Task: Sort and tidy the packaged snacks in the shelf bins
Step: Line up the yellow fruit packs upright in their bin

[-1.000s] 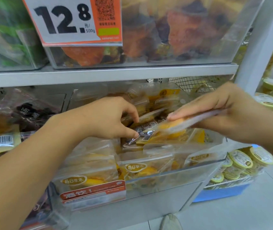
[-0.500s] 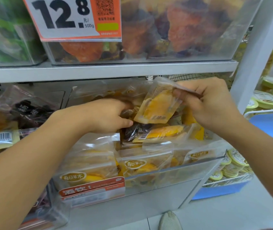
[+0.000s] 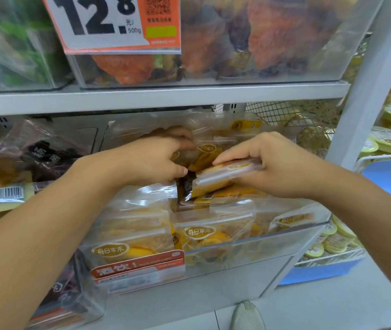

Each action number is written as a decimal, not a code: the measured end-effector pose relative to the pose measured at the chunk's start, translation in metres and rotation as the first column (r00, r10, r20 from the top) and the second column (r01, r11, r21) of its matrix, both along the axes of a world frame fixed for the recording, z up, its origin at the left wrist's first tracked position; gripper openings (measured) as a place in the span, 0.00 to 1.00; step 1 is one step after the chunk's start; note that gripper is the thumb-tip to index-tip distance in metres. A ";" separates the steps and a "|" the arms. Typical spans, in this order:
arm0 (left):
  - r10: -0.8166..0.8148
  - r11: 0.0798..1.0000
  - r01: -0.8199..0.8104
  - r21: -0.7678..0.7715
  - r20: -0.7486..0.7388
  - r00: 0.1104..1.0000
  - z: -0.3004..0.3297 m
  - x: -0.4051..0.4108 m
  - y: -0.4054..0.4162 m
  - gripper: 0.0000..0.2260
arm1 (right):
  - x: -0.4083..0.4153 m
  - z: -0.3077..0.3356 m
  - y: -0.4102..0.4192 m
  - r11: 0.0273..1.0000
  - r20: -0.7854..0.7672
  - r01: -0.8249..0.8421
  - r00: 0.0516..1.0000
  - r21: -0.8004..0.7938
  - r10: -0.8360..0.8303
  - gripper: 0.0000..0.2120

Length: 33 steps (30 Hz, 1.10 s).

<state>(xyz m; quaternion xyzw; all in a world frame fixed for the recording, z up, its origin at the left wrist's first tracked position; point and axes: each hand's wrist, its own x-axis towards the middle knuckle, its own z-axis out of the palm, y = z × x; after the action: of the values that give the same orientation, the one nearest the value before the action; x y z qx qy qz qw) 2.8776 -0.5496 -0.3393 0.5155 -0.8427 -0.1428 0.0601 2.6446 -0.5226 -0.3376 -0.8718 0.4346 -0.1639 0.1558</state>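
Note:
A clear plastic bin [image 3: 285, 236] on the lower shelf holds several see-through packets of yellow dried fruit [image 3: 204, 234]. My right hand [image 3: 275, 163] grips one such packet [image 3: 223, 175] flat, fingers on top and thumb below, low over the pile in the bin's middle. My left hand [image 3: 151, 160] reaches into the back of the bin with its fingers curled among the packets there; whether it holds one is hidden. A dark-wrapped snack [image 3: 186, 184] shows between the two hands.
The shelf board [image 3: 166, 96] hangs just above my hands, with a bin of orange and dark snacks [image 3: 261, 39] and a price card [image 3: 113, 22] on it. Dark packets [image 3: 37, 153] fill the left bin. A blue crate of round tubs [image 3: 332, 265] stands right. A white upright post [image 3: 365, 91] borders the shelf.
My right hand has brought its packet down from upright near the shelf board to flat over the pile. My left hand has pushed further back into the bin.

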 end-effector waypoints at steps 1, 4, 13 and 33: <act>-0.035 0.999 0.035 -0.007 0.001 0.999 0.000 -0.003 0.000 0.25 | 0.003 0.000 0.000 1.000 -0.056 0.016 0.998 -0.004 -0.016 0.11; -0.087 0.996 0.087 -0.007 -0.022 0.996 0.000 -0.010 0.000 0.24 | 0.010 -0.004 -0.012 0.982 -0.117 0.139 0.981 -0.131 -0.155 0.05; 0.022 0.996 -0.008 0.088 -0.161 0.987 0.006 0.001 0.008 0.35 | 0.004 -0.006 -0.026 0.905 0.374 0.418 0.855 -0.083 -0.360 0.13; 0.270 0.896 -0.215 -0.389 0.093 0.958 0.002 -0.009 0.000 0.09 | 0.020 0.001 -0.040 0.929 -0.631 0.367 0.729 0.034 -0.265 0.28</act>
<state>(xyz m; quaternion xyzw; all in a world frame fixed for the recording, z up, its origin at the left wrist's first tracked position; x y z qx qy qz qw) 2.8687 -0.5494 -0.3370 0.6045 -0.7856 0.0669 0.1137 2.6644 -0.5622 -0.3369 -0.7747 0.6152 0.1399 0.0429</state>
